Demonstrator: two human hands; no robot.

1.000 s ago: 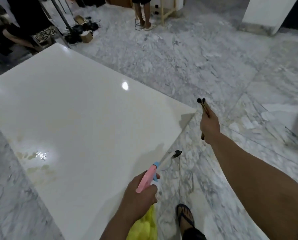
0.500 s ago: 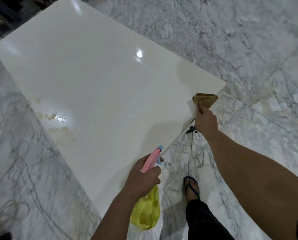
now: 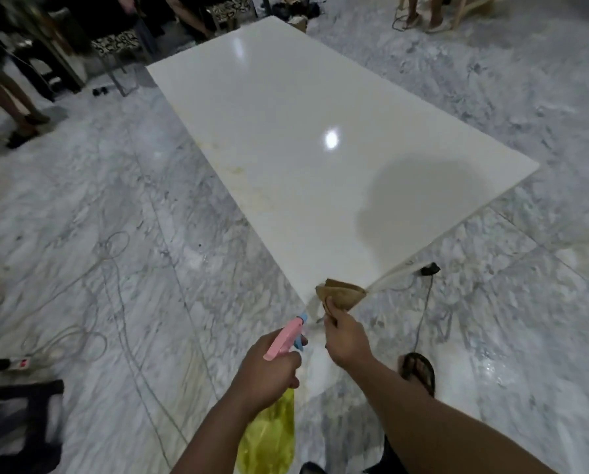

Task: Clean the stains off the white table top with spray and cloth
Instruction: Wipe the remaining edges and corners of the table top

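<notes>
The white table top (image 3: 286, 107) stretches away from me, its near corner just ahead of my hands. Faint yellowish stains (image 3: 241, 172) run along its left edge. My left hand (image 3: 265, 374) grips a spray bottle (image 3: 269, 436) with a yellow body and a pink and blue trigger head, nozzle pointing toward the near corner. My right hand (image 3: 346, 336) holds a folded brown cloth (image 3: 341, 294) at that corner, touching the table's edge.
Marble floor surrounds the table. Cables loop over the floor at left, with a power strip (image 3: 16, 362). A black plug (image 3: 429, 269) and cord lie right of the corner. My sandalled foot (image 3: 419, 369) is below. People's legs and chairs stand at the far end. A dark object (image 3: 19, 425) sits lower left.
My view has swung around the table's corner. My right hand with the cloth has come in close to my left hand. The stains now lie on the table's left side, farther away.
</notes>
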